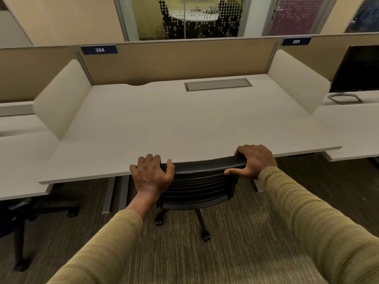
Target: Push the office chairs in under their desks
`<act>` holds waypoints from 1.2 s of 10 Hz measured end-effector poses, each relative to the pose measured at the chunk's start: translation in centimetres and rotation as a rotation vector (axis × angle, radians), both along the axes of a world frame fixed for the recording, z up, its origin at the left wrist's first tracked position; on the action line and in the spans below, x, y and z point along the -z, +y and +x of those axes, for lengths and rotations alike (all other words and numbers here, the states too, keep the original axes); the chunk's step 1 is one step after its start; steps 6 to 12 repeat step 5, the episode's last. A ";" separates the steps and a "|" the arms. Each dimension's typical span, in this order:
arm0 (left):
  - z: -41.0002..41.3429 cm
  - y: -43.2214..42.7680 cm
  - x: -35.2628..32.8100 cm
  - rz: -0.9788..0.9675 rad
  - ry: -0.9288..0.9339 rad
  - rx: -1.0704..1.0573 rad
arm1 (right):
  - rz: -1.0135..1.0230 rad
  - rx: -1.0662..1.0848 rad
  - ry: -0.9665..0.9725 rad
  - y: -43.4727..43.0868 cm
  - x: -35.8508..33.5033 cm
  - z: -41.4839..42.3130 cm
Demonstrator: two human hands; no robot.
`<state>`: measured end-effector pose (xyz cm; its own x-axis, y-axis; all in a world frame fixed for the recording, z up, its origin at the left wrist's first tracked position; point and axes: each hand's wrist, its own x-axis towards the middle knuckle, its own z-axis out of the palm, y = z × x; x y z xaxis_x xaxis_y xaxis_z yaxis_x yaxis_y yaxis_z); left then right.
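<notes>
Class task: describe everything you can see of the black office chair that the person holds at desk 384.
The office chair is black, seen from behind and above. Its backrest has a perforated, mesh-like top edge and horizontal ribs below, seemingly plastic. It stands upright on the carpet, backrest close to the front edge of the desk; its seat is out of sight. Two base legs with castors show. The left hand and the right hand grip the top corners of the backrest.
</notes>
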<state>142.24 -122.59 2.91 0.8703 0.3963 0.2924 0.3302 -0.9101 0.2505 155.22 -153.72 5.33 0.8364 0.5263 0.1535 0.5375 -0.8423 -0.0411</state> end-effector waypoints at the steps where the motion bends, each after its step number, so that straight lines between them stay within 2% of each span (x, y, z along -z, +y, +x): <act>1: -0.2 0.2 -0.4 0.005 0.038 0.002 | -0.006 0.047 -0.036 0.0 0.3 -1.1; 3: -1.4 0.0 -0.8 -0.017 0.079 0.028 | 0.167 0.168 -0.131 -0.1 2.2 -5.1; 4: -2.6 0.9 -0.2 -0.037 0.080 0.061 | 0.158 0.219 -0.107 0.8 3.4 -6.7; 5: -8.2 -0.6 0.9 -0.010 0.067 0.079 | 0.084 0.230 -0.082 0.7 4.0 -10.2; 12: -8.2 -0.6 0.9 -0.010 0.067 0.079 | 0.084 0.230 -0.082 0.7 4.0 -10.2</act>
